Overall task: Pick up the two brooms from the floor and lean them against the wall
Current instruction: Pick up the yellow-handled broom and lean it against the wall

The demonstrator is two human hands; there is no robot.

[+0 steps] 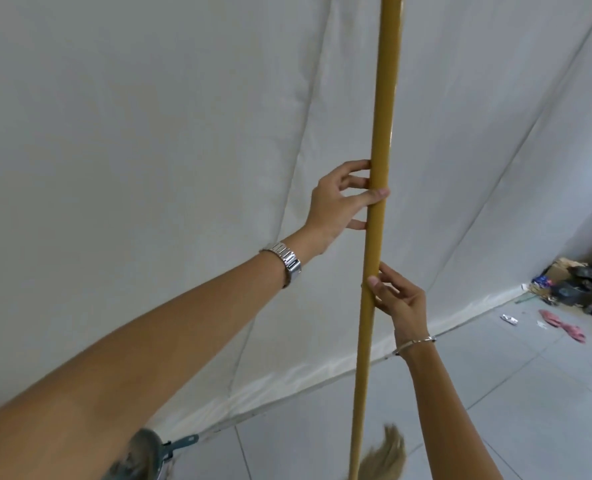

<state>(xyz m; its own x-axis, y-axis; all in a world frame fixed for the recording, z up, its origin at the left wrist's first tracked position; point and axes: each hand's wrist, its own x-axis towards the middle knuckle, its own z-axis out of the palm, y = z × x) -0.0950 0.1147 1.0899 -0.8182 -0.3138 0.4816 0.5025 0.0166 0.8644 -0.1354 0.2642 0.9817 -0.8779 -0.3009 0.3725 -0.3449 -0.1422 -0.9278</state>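
Observation:
A broom with a long yellow handle (384, 98) stands almost upright in front of the white sheeted wall (149, 133). Its straw bristles (384, 459) show at the bottom edge, just above the floor. My left hand (339, 202), with a metal watch at the wrist, holds the handle at mid height, thumb across the front and fingers curled loosely behind. My right hand (396, 299), with a thin bracelet at the wrist, pinches the handle lower down with its fingertips. A second broom is not in view.
Grey floor tiles (495, 393) run to the right. A pile of litter and a box (571, 282) sits in the far right corner, with pink scraps (561, 323) on the floor near it. A grey metal pan with a teal handle (156, 448) lies by the wall at bottom left.

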